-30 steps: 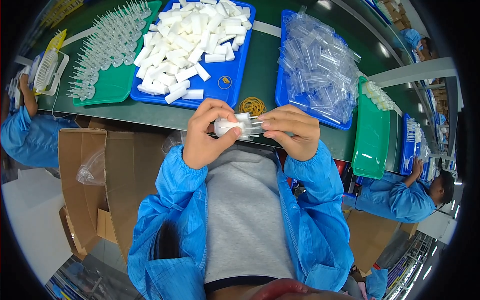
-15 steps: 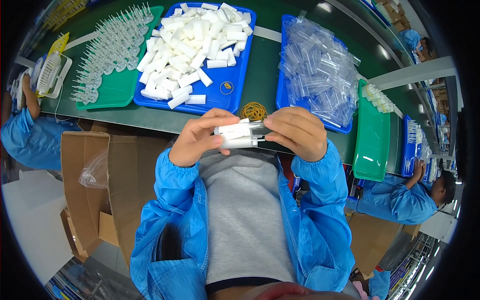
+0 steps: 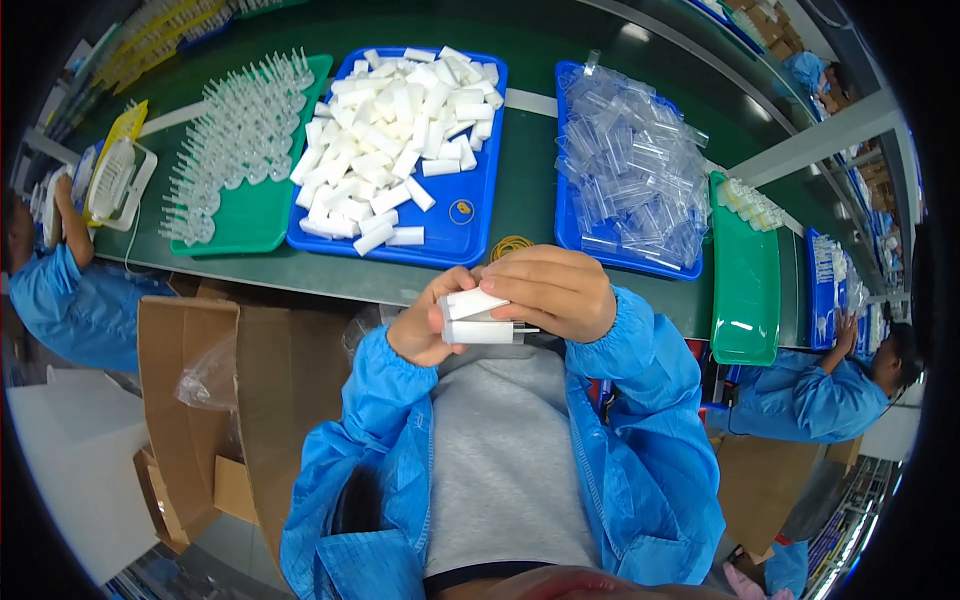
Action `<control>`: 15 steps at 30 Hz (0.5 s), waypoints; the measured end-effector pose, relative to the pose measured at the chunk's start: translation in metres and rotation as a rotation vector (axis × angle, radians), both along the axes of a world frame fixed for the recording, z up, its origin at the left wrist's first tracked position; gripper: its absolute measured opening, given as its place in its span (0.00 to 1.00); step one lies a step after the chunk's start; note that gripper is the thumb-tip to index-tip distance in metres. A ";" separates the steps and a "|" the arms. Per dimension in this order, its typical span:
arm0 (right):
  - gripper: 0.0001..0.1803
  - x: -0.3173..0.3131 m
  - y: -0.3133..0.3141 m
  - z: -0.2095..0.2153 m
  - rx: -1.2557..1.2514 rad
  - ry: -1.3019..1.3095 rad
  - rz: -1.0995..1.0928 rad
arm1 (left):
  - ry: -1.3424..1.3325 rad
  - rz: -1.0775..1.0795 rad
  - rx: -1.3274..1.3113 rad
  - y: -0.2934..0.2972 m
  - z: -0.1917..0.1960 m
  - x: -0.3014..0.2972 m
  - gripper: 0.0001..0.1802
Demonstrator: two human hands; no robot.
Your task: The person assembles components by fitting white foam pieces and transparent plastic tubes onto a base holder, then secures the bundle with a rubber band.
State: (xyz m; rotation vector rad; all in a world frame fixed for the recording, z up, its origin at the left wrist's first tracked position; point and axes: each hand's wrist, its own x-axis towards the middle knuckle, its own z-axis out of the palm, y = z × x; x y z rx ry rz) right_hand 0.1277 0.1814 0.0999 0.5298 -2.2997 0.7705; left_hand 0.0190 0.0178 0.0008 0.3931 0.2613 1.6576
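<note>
In front of my grey shirt, my left hand (image 3: 427, 322) is closed around a small bundle of clear plastic tubes with white cylinders inside (image 3: 482, 332). A thin stem sticks out of the lower tube on its right side. My right hand (image 3: 560, 290) lies over the top and right end of the bundle, its fingers pressed together on a white cylinder. Those fingers hide part of the bundle, so I cannot tell exactly how many tubes there are. Just beyond my right hand, a pile of yellow rubber bands (image 3: 511, 246) shows at the table edge, partly covered.
Ahead stands a blue tray (image 3: 465, 225) heaped with white cylinders (image 3: 400, 130). Clear tubes (image 3: 635, 165) fill another blue tray on the right. Green trays flank them, the left one with stemmed clear parts (image 3: 240, 130). A cardboard box (image 3: 190, 400) is at my left; co-workers sit both sides.
Both hands and the bundle sit lower in the picture, nearer my body. My right hand has moved from the stem ends to over the top of the bundle. The whole view has shifted slightly.
</note>
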 end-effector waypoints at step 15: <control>0.16 0.048 0.070 0.022 0.395 -0.095 -0.887 | 0.308 0.176 -0.103 -0.014 0.010 -0.013 0.16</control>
